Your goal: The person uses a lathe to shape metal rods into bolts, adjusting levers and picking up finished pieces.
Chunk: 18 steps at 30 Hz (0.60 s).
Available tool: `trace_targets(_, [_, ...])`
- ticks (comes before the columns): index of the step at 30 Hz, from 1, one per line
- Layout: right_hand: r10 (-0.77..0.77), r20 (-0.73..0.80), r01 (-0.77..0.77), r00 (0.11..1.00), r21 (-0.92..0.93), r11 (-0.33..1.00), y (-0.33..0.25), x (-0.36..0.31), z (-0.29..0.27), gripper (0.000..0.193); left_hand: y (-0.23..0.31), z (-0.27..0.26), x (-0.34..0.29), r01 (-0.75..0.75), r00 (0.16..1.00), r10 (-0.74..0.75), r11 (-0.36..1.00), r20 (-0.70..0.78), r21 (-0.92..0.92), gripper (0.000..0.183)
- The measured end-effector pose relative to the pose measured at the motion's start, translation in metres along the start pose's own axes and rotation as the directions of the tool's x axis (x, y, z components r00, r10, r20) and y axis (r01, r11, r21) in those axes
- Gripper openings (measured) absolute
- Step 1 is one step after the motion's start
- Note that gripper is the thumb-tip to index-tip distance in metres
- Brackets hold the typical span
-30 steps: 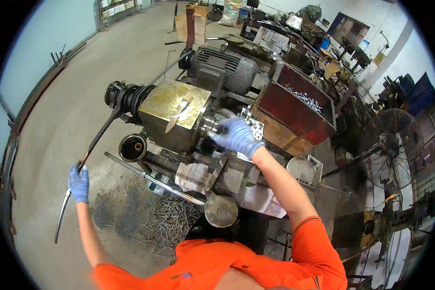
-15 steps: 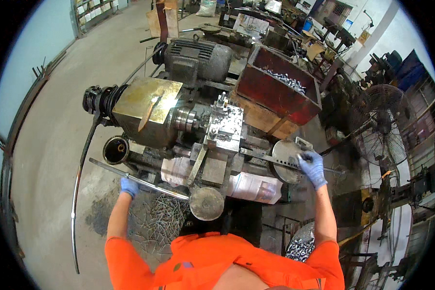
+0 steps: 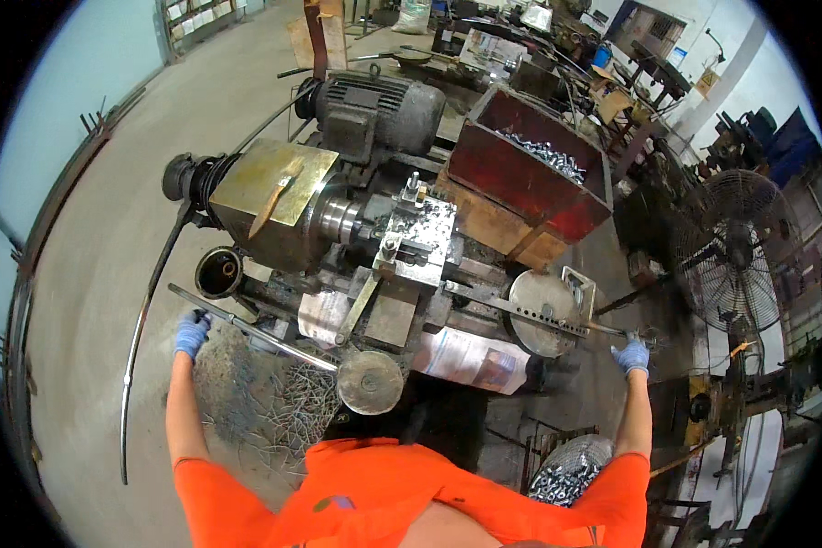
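Observation:
My left hand (image 3: 191,335), in a blue glove, has its fingers curled just below the outer end of a long metal lever (image 3: 265,331). A small dark bit shows at these fingers, too small to name. My right hand (image 3: 631,354), gloved too, closes at the outer end of a perforated bar lever (image 3: 521,309), its thumb apart. Between the hands stands a lathe-like machine, with a shiny chuck (image 3: 340,220) and a metal tool block (image 3: 420,239) coated in dark chips. The left lever runs to a round metal disc (image 3: 370,383) in front.
Behind the machine a red bin (image 3: 530,178) holds small metal parts, beside a motor (image 3: 379,114). A wooden-handled tool (image 3: 269,212) lies on the yellowish housing. Metal scraps (image 3: 306,406) litter the floor at left. A basket of parts (image 3: 566,470) and a fan (image 3: 735,242) stand at right.
My left hand has moved left toward the lever's outer end. My right hand has moved right, from beside the large round plate to the end of the perforated lever. The view has shifted slightly.

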State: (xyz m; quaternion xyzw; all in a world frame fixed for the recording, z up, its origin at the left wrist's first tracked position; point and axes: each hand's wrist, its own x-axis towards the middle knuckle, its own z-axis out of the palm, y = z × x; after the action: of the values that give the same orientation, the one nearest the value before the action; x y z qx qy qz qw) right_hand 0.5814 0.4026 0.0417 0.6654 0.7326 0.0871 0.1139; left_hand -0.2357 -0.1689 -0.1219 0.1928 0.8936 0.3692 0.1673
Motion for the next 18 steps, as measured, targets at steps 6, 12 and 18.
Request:
trace_targets(6, [0.126, 0.005, -0.126, 0.992, 0.044, 0.991, 0.002, 0.005, 0.01, 0.057, 0.05, -0.028, -0.019, 0.053, 0.955, -0.203, 0.832, -0.215, -0.553, 0.03])
trace_targets(12, [0.163, -0.243, -0.143, 0.956, 0.097, 0.985, 0.032, -0.046, 0.063, 0.038, 0.077, 0.003, 0.0, 0.044, 0.8, -0.491, 0.622, -0.345, -0.782, 0.031])
trace_targets(18, [0.204, -0.334, -0.088, 0.92, 0.332, 0.939, 0.034, -0.17, 0.072, 0.032, 0.127, 0.039, -0.012, -0.062, 0.745, -0.541, 0.527, -0.391, -0.848, 0.015])
